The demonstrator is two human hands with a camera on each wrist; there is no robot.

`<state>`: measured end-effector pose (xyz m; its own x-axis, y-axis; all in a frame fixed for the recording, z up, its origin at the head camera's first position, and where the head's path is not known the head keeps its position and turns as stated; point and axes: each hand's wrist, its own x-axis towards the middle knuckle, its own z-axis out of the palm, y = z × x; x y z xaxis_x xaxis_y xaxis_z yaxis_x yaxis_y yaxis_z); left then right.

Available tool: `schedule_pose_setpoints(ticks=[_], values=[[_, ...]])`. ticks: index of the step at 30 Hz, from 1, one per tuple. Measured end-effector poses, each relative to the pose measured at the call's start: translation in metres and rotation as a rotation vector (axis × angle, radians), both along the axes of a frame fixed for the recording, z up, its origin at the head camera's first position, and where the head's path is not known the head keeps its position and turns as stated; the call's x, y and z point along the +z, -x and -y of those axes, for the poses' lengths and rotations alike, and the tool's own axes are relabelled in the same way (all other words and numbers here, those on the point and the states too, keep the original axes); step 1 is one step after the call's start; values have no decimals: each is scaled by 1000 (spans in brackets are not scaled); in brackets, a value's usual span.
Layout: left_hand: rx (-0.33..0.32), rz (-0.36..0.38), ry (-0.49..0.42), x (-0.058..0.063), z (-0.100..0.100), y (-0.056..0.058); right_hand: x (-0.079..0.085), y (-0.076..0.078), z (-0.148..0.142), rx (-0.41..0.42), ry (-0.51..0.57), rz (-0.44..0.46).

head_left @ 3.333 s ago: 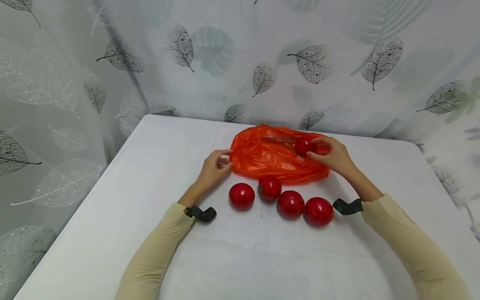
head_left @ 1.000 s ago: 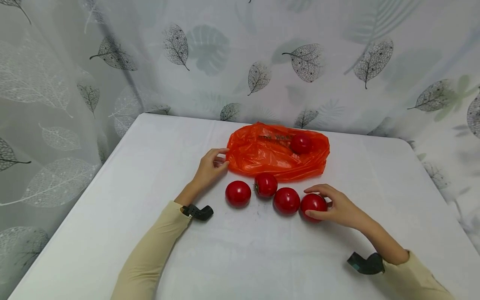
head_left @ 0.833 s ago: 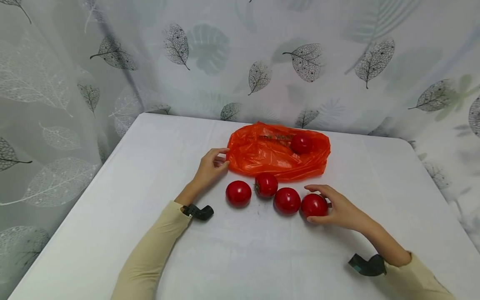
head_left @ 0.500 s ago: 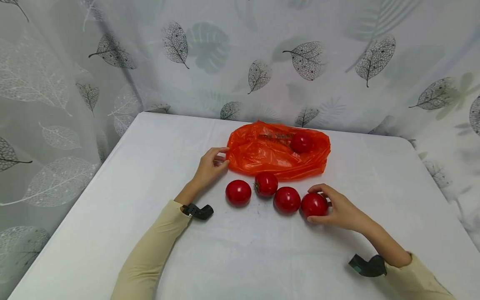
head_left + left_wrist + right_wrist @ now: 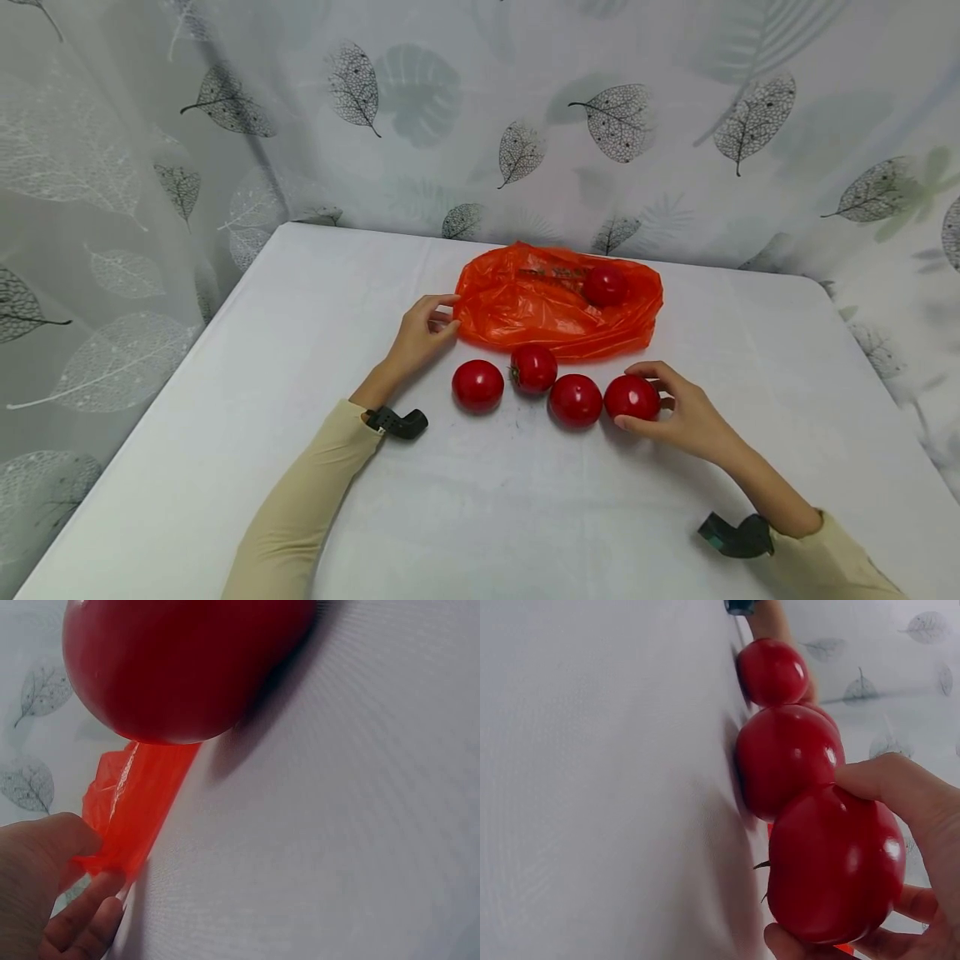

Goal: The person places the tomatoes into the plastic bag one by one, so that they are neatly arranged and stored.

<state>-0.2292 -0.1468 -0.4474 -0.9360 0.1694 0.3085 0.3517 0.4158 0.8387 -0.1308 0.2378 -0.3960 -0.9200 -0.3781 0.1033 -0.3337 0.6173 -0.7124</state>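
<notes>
At the right end of the front row, my right hand grips a shiny red tomato, thumb on the near side and fingers on the far side. In the right wrist view, this tomato shows stem tips facing the table, with a gap below it. My left hand holds the left edge of a crumpled orange-red plastic bag. The left wrist view shows the bag between thumb and fingers. Another tomato sits at the bag's right part.
Three more tomatoes lie on the white table in front of the bag: a left one, a middle one with its green stem showing, and one beside the gripped tomato. A leaf-print curtain hangs behind the table.
My right hand has left the tomato at the bag, come forward to the rightmost tomato, closed around it and just lifted it slightly. My left hand stays at the bag's edge.
</notes>
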Motion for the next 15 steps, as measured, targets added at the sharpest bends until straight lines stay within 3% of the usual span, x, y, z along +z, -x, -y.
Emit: schedule_pose_setpoints(ticks=[15], values=[[-3,1,14,2,1,-2,3,13,2,-113,119,23]])
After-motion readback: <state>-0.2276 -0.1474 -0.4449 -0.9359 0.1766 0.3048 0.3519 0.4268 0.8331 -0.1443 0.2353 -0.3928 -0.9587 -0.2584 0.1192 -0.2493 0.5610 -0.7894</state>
